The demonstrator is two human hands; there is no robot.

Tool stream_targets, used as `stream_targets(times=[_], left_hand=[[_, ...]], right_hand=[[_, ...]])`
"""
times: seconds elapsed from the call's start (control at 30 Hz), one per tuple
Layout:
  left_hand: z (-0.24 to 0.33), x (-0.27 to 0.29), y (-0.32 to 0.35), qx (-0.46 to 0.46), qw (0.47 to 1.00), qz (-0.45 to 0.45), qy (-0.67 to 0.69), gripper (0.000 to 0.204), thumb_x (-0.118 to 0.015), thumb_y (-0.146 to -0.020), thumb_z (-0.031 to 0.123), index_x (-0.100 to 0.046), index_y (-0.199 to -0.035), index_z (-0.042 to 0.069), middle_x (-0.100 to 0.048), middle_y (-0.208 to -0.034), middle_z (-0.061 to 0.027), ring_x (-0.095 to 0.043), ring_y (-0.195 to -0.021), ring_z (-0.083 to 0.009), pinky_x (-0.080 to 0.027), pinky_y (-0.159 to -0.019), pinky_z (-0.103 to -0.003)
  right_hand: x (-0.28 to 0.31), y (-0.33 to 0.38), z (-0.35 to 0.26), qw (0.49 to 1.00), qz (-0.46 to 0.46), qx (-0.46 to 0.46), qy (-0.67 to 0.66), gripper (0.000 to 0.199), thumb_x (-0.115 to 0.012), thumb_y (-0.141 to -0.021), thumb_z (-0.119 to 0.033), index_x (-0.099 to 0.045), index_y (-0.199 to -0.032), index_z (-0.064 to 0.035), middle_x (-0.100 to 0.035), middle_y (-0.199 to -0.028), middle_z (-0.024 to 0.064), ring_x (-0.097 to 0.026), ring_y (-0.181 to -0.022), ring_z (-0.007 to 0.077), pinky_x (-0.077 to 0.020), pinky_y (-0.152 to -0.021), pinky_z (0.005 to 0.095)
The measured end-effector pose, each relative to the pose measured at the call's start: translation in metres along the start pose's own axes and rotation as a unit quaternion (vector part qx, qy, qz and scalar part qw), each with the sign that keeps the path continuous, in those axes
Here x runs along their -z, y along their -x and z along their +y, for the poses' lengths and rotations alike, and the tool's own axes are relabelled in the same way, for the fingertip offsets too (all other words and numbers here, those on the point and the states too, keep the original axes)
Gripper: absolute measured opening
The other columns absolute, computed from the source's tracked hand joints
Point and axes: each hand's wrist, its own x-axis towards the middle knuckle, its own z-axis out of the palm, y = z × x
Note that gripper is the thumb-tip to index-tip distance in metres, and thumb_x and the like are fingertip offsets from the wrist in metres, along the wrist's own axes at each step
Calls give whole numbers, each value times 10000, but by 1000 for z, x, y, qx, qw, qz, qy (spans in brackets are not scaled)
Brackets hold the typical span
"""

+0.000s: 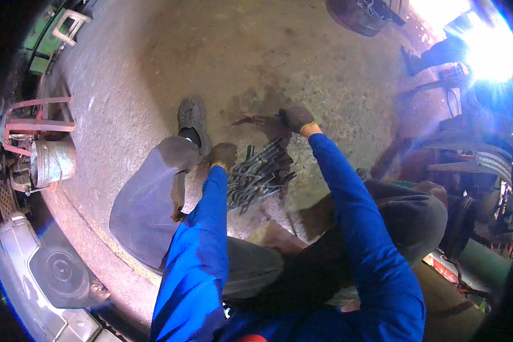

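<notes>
Between my legs a heap of dark metal rods or bolts [259, 176] lies loosely piled on the floor. My left hand [223, 153], in a dark glove with a yellow cuff, is at the heap's left edge beside my shoe; its fingers are too dim to read. Beyond the heap, to the right, my right hand [298, 118] wears a matching glove. It looks closed, and a small dark end shows at its left side, too unclear to name. Just left of that hand is a reddish-brown thin piece [249, 119] on the floor.
A dirty bucket [53, 162] stands at the left near a red metal frame [40, 125]. A grey machine housing [40, 279] fills the lower left. Far right, a dark round container [359, 16] sits on the floor. Near the bright light is another person's leg [439, 54].
</notes>
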Motion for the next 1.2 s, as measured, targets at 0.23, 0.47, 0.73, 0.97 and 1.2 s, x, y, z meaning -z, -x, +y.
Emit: stream_targets(times=[0.23,0.47,0.73,0.97,1.2], left_hand=[[55,-2,21,-85,973,-2,-213,252,-716,-876,273,-791,-1044,101,-789,-1006,-152,-755,-957,-320,-594,-817,-453],[95,2,37,-172,883,-67,-432,196,-725,-893,233,-779,-1054,136,-761,-1152,-124,-729,-1089,-342,-599,-896,-487],[103,-16,27,-187,909,-92,-363,211,-757,-850,247,-766,-1012,111,-762,-1097,-154,-735,-1043,-349,-595,-854,-500],[72,-37,22,109,977,-47,177,181,-797,-810,265,-768,-917,123,-770,-898,-155,-750,-851,-338,-596,-752,-477],[106,-8,33,-206,870,-81,-439,175,-756,-845,235,-794,-974,123,-791,-1006,-122,-758,-947,-338,-600,-798,-471]], right_hand=[[16,21,0,979,167,7,-117,530,-588,-1016,-567,-714,-1210,-90,-735,-1095,238,-696,-1026,465,-536,-876,535],[21,31,8,976,145,-84,-136,550,-569,-1015,-594,-708,-1215,-101,-746,-1104,230,-695,-1044,465,-543,-874,538],[-20,32,52,974,91,-197,-65,447,-637,-971,-441,-694,-1284,-127,-738,-1168,227,-697,-1102,444,-548,-927,526],[-10,48,39,963,173,-149,-147,453,-584,-1002,-476,-666,-1272,-121,-739,-1159,227,-699,-1087,451,-543,-897,545],[-38,52,52,964,140,-196,-109,377,-558,-1014,-399,-644,-1221,-95,-739,-1101,247,-707,-1049,460,-542,-872,562]])
